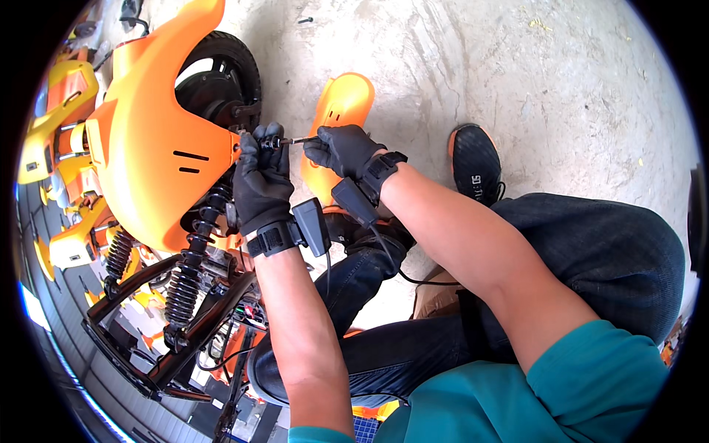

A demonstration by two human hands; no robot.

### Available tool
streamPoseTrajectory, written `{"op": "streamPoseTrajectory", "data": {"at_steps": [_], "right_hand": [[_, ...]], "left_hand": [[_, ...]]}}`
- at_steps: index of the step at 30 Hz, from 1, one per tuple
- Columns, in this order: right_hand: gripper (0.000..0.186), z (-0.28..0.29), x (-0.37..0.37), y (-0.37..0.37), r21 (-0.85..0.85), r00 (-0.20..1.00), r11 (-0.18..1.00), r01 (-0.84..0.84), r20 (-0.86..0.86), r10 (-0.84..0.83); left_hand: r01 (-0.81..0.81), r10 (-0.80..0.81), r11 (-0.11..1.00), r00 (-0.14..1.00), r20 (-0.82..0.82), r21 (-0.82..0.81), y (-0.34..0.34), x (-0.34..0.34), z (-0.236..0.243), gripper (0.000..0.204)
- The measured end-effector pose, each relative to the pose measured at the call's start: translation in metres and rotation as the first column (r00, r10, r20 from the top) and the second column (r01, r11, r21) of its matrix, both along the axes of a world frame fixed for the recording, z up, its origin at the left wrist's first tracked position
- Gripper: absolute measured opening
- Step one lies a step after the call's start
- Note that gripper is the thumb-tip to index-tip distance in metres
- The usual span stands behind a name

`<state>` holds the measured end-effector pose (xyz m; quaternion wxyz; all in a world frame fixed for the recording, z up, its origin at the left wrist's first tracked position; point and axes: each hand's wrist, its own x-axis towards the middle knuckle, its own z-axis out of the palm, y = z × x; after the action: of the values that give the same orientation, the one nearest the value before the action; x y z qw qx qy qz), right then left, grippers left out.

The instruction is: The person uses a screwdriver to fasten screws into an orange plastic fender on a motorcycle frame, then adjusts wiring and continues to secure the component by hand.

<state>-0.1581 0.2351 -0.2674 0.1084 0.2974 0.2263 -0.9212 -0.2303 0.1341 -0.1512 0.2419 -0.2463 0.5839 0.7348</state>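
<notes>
My left hand, in a black glove, is up against the pointed edge of a large orange fender. Its fingers close around the dark, ridged end of a thin metal rod. From the other side my right hand, also gloved, pinches the rod's far end. The rod lies roughly level between both hands; whether it is a bolt or a driver bit I cannot tell. Two slots show in the fender near my left hand. The fingertips and the rod's tip are partly hidden by the gloves.
A loose orange panel lies on the concrete floor behind my hands. A black wheel sits beside the fender, with coil shocks and a black tube frame below. A small bolt is on the floor. Cables hang from both wrist straps.
</notes>
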Motion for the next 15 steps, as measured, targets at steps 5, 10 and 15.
{"op": "streamPoseTrajectory", "data": {"at_steps": [5, 10, 15], "right_hand": [[0.016, 0.010, -0.016, 0.014, -0.241, 0.967, 0.944, 0.227, 0.167, -0.190], [0.023, 0.027, -0.037, 0.042, 0.030, 0.980, 0.980, 0.197, 0.027, -0.198], [0.025, 0.058, -0.049, 0.062, 0.326, 0.949, 0.904, 0.278, -0.237, -0.207]], "left_hand": [[0.032, -0.032, 0.999, 0.999, -0.010, 0.025, 0.001, 0.001, 0.005, 0.025], [0.021, -0.021, 1.000, 1.000, -0.001, 0.024, -0.004, 0.000, 0.001, 0.027], [0.006, -0.006, 1.000, 1.000, -0.006, 0.000, -0.009, 0.001, 0.000, 0.025]]}}
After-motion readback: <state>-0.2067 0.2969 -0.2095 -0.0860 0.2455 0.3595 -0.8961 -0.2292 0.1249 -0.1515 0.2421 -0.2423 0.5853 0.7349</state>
